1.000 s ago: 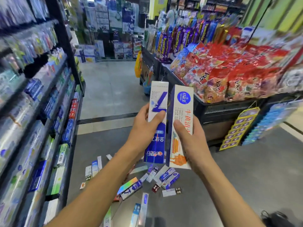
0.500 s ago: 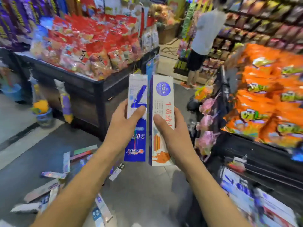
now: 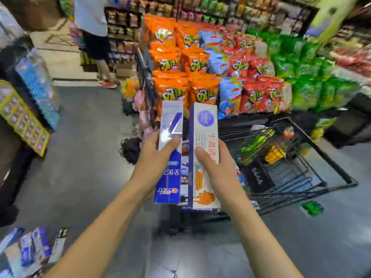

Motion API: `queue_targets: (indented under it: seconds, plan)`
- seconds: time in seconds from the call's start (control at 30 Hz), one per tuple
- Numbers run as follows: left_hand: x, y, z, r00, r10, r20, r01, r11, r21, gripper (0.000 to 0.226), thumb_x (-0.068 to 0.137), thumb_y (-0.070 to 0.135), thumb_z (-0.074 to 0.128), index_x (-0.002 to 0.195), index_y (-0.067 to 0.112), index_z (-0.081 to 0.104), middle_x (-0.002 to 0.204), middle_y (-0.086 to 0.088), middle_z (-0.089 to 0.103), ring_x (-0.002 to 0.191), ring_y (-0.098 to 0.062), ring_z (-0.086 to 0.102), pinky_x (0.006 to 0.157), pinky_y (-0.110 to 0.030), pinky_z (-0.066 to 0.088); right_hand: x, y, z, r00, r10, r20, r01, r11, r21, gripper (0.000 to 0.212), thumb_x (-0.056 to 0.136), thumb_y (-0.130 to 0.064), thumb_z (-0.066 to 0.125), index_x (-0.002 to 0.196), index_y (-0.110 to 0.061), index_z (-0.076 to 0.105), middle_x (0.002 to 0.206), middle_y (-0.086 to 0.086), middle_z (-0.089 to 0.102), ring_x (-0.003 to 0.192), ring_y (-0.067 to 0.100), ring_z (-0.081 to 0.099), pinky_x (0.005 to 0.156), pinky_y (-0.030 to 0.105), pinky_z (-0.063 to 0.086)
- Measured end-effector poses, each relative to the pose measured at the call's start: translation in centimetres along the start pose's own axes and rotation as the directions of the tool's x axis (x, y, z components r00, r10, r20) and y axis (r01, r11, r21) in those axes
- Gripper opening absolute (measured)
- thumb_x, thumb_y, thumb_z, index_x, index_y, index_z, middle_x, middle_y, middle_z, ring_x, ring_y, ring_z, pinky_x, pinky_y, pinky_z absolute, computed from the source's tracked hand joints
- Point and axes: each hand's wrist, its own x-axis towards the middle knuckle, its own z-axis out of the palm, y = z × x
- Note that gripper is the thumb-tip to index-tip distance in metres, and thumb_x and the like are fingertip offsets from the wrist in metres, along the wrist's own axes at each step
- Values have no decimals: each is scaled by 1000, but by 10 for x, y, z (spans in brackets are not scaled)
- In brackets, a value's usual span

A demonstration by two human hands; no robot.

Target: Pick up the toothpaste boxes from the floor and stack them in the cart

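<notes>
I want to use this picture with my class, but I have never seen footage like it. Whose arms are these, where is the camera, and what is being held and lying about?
There is no machine here: the arms belong to a person wearing a wide-angle camera on the head, looking forward and down, so you see a shop aisle as they do. The left hand grips a blue and white toothpaste box; the right hand grips a white and orange toothpaste box. Both boxes are held upright, side by side, above a black wire cart with some goods already inside. More toothpaste boxes on the floor lie at the lower left. Behind the cart stand piled snack bags, and another person stands further up the aisle.
</notes>
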Motion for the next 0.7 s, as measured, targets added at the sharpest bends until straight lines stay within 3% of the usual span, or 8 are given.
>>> queue_targets:
  seconds: [0.1, 0.2, 0.3, 0.4, 0.47, 0.7]
  plan:
    - [19, -14, 58, 998, -20, 63, 19, 1000, 9, 23, 98, 28, 65, 120, 23, 63, 104, -5, 78, 88, -28, 76, 80, -47, 61, 9, 5, -58, 997, 17, -78, -14, 999, 43, 52, 90, -35, 70, 136, -21, 51, 125, -5, 71, 112, 17, 69, 97, 47, 56]
    - [36, -34, 119, 994, -55, 90, 53, 998, 33, 22, 97, 26, 65, 119, 21, 64, 107, -5, 77, 95, -31, 75, 87, -52, 59, 18, 11, -119, 989, 23, -146, -12, 997, 80, 52, 91, -35, 72, 136, -17, 51, 127, -2, 70, 114, 19, 69, 94, 44, 57]
    - [52, -54, 181, 981, -119, 152, 115, 993, 33, 28, 94, 29, 70, 119, 20, 64, 104, -6, 77, 89, -30, 76, 82, -51, 60, 32, 17, -180, 977, 46, -207, -28, 996, 89, 54, 82, -38, 77, 127, -19, 56, 120, -3, 73, 109, 18, 71, 86, 36, 58]
    - [65, -72, 236, 970, -157, 184, 152, 987, 45, 41, 84, 37, 79, 118, 20, 64, 103, -6, 77, 85, -28, 76, 72, -45, 62, 48, 23, -240, 972, 84, -218, -69, 995, 74, 66, 69, -46, 82, 124, -23, 56, 120, -1, 72, 111, 22, 70, 93, 47, 57]
    - [74, -83, 267, 961, -188, 204, 183, 982, 43, 48, 77, 38, 84, 117, 19, 65, 102, -8, 77, 83, -27, 76, 65, -37, 60, 60, 27, -274, 969, 98, -228, -85, 994, 64, 68, 65, -47, 84, 123, -25, 56, 118, -2, 73, 109, 22, 71, 92, 47, 58]
    - [115, -117, 324, 948, -258, 187, 258, 966, 22, 52, 69, 37, 85, 112, 16, 65, 98, -12, 77, 77, -28, 76, 60, -35, 59, 100, 59, -350, 954, 193, -228, -176, 980, 93, 59, 69, -25, 85, 119, -24, 54, 110, -5, 75, 101, 19, 73, 82, 37, 62]
